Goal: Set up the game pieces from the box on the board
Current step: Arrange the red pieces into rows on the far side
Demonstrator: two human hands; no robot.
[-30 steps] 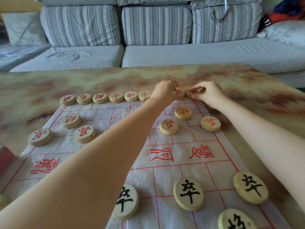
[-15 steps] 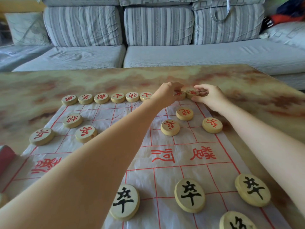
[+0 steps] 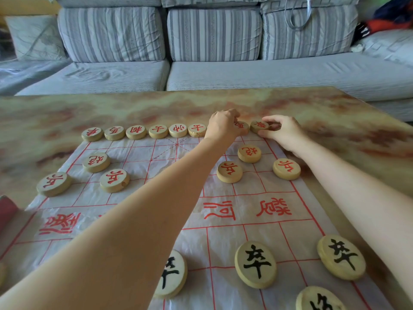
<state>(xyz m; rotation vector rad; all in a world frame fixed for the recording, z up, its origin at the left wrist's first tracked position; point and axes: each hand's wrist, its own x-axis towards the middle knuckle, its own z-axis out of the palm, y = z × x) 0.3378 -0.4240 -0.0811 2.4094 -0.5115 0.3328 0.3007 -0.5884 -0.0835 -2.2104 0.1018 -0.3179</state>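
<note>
Curling the left hand [image 3: 223,125] onto the second-last piece [image 3: 243,128] of the far row, just beside the corner piece [image 3: 258,126] on its right; pinching that one with the right hand [image 3: 283,134], nearer, at the far right corner of the board [image 3: 138,157].

Piece count on the table, as visible.
Red-lettered pieces [image 3: 229,172]: 14 showing, 8 in the far row (2 partly under fingers) plus 6 in front of it. Black-lettered pieces [image 3: 255,264]: 4, one partly behind a forearm, one cut by the bottom edge. Unreadable disc [image 3: 1,274] at the left edge: 1. Board sheet [image 3: 138,166]: 1. Hands: 2, left hand [image 3: 222,125] and right hand [image 3: 283,133]. Striped sofa back cushions [image 3: 214,34]: 3.
</note>
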